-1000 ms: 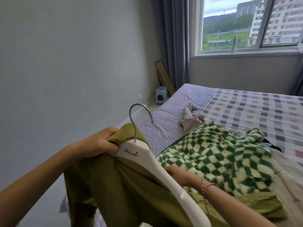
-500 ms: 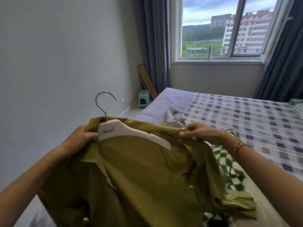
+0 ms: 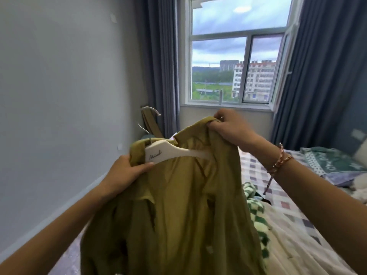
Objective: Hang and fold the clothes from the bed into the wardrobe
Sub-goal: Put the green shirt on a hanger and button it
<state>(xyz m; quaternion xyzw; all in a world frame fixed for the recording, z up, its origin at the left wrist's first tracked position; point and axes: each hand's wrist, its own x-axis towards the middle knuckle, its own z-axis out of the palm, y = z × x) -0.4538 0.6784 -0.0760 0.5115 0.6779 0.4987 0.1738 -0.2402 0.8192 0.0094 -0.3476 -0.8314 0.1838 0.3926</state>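
Observation:
An olive-green shirt point(image 3: 178, 211) hangs in front of me on a white wooden hanger point(image 3: 170, 152) with a metal hook point(image 3: 151, 110). My left hand point(image 3: 127, 171) grips the hanger's left end together with the shirt's collar. My right hand point(image 3: 228, 128) pinches the shirt's right shoulder and holds it raised above the hanger's right arm. A green-and-white checked garment point(image 3: 256, 207) lies on the bed behind the shirt, mostly hidden. The wardrobe is not in view.
The bed point(image 3: 288, 205) with a checked cover runs along my right, with a patterned pillow point(image 3: 329, 161) at its far end. A grey wall point(image 3: 59, 96) stands on the left. Ahead are a window point(image 3: 234, 70) and dark curtains point(image 3: 158, 56).
Both hands have lifted the shirt and hanger higher. My right hand rose with the shirt's right shoulder. The view tilted up, so more window shows and less bed.

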